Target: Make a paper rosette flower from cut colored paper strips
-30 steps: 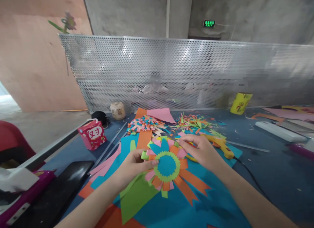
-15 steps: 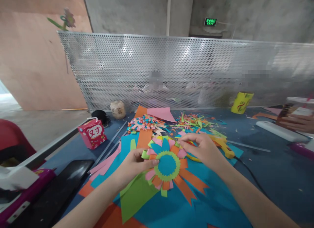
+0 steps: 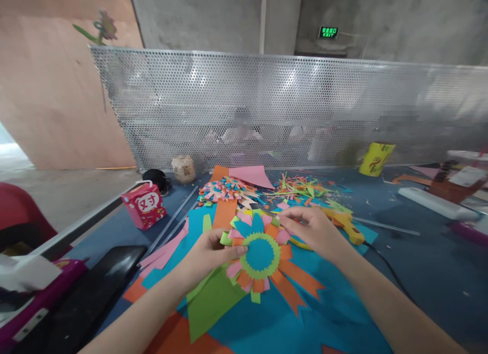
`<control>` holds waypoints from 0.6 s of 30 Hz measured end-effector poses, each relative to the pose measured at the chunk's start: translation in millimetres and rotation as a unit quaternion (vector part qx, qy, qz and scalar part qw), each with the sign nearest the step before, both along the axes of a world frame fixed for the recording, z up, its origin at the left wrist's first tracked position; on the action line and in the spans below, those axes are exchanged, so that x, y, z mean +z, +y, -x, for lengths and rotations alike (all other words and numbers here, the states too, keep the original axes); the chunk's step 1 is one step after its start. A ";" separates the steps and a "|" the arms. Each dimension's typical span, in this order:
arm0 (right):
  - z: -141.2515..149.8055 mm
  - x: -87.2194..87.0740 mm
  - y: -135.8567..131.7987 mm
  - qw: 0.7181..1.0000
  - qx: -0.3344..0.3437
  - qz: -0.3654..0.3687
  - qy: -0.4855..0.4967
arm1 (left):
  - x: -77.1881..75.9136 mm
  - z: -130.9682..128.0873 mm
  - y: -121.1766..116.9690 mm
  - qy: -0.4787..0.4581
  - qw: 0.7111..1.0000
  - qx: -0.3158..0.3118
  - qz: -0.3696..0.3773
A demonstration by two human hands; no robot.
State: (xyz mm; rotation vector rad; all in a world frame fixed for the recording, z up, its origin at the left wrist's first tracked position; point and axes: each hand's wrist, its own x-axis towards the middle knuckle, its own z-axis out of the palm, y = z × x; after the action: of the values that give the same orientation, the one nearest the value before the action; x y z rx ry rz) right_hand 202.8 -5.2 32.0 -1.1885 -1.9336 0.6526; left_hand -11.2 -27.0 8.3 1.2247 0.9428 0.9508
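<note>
A paper rosette (image 3: 260,255) has a blue centre, a green zigzag ring, pink, orange and green loops around it, blue points at the top and two orange ribbon tails at lower right. My left hand (image 3: 213,247) grips its left edge, thumb on the front and fingers behind. At its upper right rim, my right hand (image 3: 310,229) is closed in a pinch at a small green loop; the fingertips partly hide the contact. Beneath lie blue paper sheets (image 3: 259,328) and a green paper piece (image 3: 213,303). Beside my right hand lies a yellow glue gun (image 3: 345,224) with a black cord.
Behind the rosette lie a pile of looped paper flowers (image 3: 229,189) and coloured paper scraps (image 3: 301,186). A pink box (image 3: 144,205) and a black phone-like slab (image 3: 102,283) are at left. A perforated metal screen (image 3: 244,100) borders the back; a drink cup (image 3: 467,176) stands far right.
My hands and the rosette have hardly moved. At far right, another person's hand that was at the drink cup has gone from it.
</note>
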 end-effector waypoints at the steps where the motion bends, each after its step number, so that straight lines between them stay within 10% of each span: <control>1: 0.4 -0.1 -0.1 1.000 0.005 -0.001 -0.002 | -0.7 0.1 0.4 0.000 1.000 0.000 0.002; 18: -2.3 -0.9 3.3 0.996 -0.045 -0.020 0.068 | -8.8 4.9 6.0 0.014 0.998 0.057 -0.031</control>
State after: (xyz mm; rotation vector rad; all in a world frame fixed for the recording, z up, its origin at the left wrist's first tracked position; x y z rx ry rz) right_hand 205.1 -1.9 31.1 -1.1681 -1.7628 0.6276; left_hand -16.1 -21.0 -0.5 1.2494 1.0211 1.0608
